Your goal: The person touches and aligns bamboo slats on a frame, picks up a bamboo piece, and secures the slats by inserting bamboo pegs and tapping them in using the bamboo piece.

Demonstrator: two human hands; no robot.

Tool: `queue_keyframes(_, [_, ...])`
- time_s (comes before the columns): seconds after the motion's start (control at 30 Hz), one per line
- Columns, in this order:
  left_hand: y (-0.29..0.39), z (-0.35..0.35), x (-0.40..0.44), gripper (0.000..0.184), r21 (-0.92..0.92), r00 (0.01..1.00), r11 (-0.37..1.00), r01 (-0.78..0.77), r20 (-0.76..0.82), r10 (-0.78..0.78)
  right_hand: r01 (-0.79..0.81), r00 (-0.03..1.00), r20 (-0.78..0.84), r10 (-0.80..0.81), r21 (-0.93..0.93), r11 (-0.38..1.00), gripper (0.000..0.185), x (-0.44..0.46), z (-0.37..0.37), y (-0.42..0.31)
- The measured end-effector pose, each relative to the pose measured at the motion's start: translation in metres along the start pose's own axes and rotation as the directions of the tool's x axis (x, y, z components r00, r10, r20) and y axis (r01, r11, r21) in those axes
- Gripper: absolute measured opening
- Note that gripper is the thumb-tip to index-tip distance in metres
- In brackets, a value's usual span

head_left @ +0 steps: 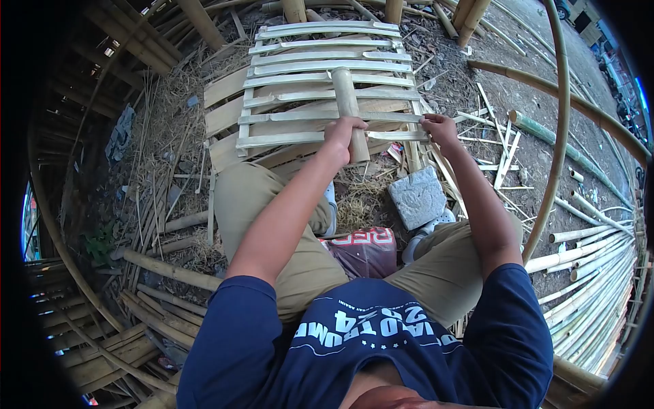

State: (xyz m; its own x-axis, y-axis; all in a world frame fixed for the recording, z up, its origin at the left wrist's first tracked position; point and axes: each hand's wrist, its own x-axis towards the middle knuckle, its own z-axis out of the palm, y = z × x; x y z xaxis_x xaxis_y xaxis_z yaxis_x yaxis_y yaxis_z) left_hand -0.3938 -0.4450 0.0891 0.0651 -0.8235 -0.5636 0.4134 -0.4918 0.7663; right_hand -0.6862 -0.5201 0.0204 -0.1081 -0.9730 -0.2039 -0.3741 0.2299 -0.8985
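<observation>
A slatted bamboo frame (293, 69) lies on the ground before my knees, its pale cross slats fixed between side strips. Across its lower slats rests a short, thick bamboo piece (346, 99). My left hand (344, 136) is closed around the near part of that piece, just above the frame's near slats. At the frame's right edge my right hand (439, 128) pinches the end of a slat, its fingertips pressed together. Flat wooden boards (225, 117) lie beneath the frame.
A square stone block (417, 198) sits near my right foot. Cut bamboo poles (593, 279) are piled at the right, with a green pole (545, 133) above them. A curved bamboo pole (560, 123) rises at the right. More bamboo (170, 269) lies at the left.
</observation>
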Motion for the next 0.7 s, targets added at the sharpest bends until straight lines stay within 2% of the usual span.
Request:
queue_keyframes(0.27, [-0.002,-0.001,0.007,0.035,0.022,1.0,1.0,-0.009,-0.009,0.009,0.025,0.998,-0.058,-0.025,0.012,1.0,0.038,0.005,0.006,0.008])
queue_keyframes(0.37, [0.0,-0.001,0.005,0.036,0.028,1.0,1.0,-0.008,-0.007,0.008,0.058,0.992,-0.112,-0.063,-0.047,0.997,0.039,0.002,0.009,0.003])
queue_keyframes(0.7, [0.0,0.001,0.004,0.036,0.03,1.0,0.999,-0.011,-0.004,0.011,0.057,0.991,-0.111,-0.071,-0.124,0.991,0.041,-0.001,0.013,0.001])
